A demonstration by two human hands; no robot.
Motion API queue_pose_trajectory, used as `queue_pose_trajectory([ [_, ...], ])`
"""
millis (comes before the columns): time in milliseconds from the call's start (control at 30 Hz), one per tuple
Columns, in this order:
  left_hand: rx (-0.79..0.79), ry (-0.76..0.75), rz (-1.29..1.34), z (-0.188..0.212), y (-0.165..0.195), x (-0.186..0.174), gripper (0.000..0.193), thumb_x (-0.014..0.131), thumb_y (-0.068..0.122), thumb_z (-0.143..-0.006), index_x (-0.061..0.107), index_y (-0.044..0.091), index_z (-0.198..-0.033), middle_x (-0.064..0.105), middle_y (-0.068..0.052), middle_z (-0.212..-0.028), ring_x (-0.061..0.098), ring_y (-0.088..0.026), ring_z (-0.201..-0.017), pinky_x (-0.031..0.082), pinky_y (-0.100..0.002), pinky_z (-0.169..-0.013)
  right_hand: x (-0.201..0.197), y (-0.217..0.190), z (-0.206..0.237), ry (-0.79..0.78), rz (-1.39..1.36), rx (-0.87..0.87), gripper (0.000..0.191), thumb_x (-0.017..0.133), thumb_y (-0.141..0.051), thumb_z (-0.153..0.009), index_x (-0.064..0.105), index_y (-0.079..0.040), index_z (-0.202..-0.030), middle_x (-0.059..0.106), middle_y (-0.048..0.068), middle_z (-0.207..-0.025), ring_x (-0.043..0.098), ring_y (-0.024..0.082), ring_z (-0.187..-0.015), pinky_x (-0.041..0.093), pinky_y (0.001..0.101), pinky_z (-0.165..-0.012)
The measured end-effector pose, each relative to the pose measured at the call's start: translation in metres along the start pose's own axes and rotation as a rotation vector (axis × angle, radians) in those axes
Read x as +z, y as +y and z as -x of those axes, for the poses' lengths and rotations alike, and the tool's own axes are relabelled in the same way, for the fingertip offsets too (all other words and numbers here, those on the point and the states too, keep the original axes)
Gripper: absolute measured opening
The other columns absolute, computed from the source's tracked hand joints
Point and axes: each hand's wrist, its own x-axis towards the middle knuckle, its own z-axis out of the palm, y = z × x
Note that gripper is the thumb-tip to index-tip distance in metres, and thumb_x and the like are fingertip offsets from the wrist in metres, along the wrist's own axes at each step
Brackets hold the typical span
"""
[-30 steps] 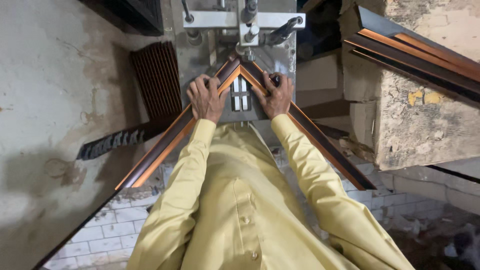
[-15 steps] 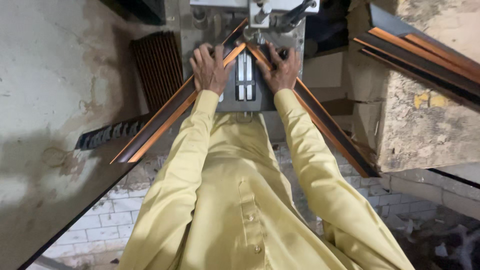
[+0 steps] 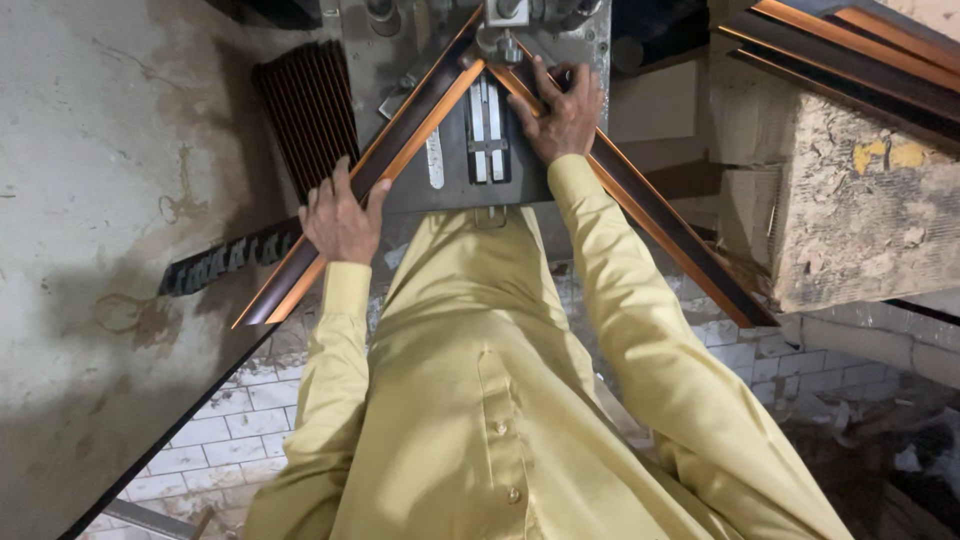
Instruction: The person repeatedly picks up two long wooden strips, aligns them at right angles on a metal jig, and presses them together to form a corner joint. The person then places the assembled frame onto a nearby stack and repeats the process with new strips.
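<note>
Two dark brown frame mouldings with orange inner edges meet in a corner on a grey metal joining machine [image 3: 455,185]. My left hand [image 3: 340,215] grips the left moulding [image 3: 400,125] about halfway down its length. My right hand [image 3: 565,110] presses flat on the right moulding [image 3: 660,230] close to the corner, beside the machine's slotted centre plate [image 3: 487,130]. Both arms wear yellow sleeves.
A stack of ribbed dark mouldings [image 3: 305,110] lies left of the machine. More brown mouldings [image 3: 850,60] rest on a worn block [image 3: 860,210] at the right. A grey wall [image 3: 100,200] fills the left; white tiled floor [image 3: 230,420] and rubble lie below.
My left hand slid down the left moulding, away from the corner. My right hand stayed near the corner. The view shifted so the machine sits higher in the frame.
</note>
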Motion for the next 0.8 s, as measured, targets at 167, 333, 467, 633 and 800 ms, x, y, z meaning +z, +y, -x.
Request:
queue_pose_trajectory([
  [167,0.047,-0.027,0.041,-0.012,0.013,0.012,0.082,0.061,0.073,-0.097,0.059,0.006,-0.144,0.07,-0.017,-0.102,0.068,-0.034,-0.092,0.05,-0.05,-0.077,0.001,0.001,0.006,-0.012,0.016,-0.003,0.062,0.084,-0.053,-0.088,0.07,-0.021,-0.139,0.055,0.016,-0.114,0.05,0.035,-0.108,0.042,0.05,-0.092],
  [333,-0.004,-0.027,0.035,-0.009,0.018,0.007,0.084,0.062,0.073,-0.093,0.058,0.009,-0.147,0.061,-0.015,-0.107,0.067,-0.034,-0.091,0.049,-0.05,-0.077,0.006,0.002,0.009,0.067,0.041,-0.03,0.062,0.081,-0.055,-0.086,0.068,-0.024,-0.137,0.054,0.019,-0.118,0.05,0.038,-0.111,0.042,0.0507,-0.095],
  [467,0.01,0.02,0.038,-0.008,0.02,0.006,0.084,0.064,0.073,-0.092,0.055,0.012,-0.149,0.058,-0.013,-0.108,0.067,-0.032,-0.091,0.049,-0.051,-0.079,0.005,0.0,0.008,0.115,0.097,-0.085,0.061,0.081,-0.056,-0.085,0.069,-0.024,-0.136,0.054,0.021,-0.115,0.051,0.039,-0.106,0.043,0.0518,-0.094],
  [633,-0.002,0.016,0.007,-0.011,0.021,0.005,0.084,0.065,0.073,-0.092,0.054,0.013,-0.15,0.059,-0.011,-0.107,0.067,-0.031,-0.092,0.049,-0.051,-0.08,-0.001,-0.002,0.006,-0.011,-0.02,0.011,0.059,0.083,-0.052,-0.09,0.07,-0.02,-0.139,0.054,0.018,-0.112,0.052,0.037,-0.104,0.044,0.0511,-0.092],
  [800,0.015,-0.002,0.008,-0.016,0.024,0.001,0.084,0.065,0.071,-0.094,0.053,0.011,-0.151,0.059,-0.011,-0.108,0.066,-0.03,-0.09,0.048,-0.047,-0.076,-0.002,0.0,0.0,0.073,-0.07,-0.051,0.061,0.085,-0.053,-0.087,0.071,-0.02,-0.137,0.055,0.015,-0.113,0.052,0.035,-0.107,0.044,0.0487,-0.092],
])
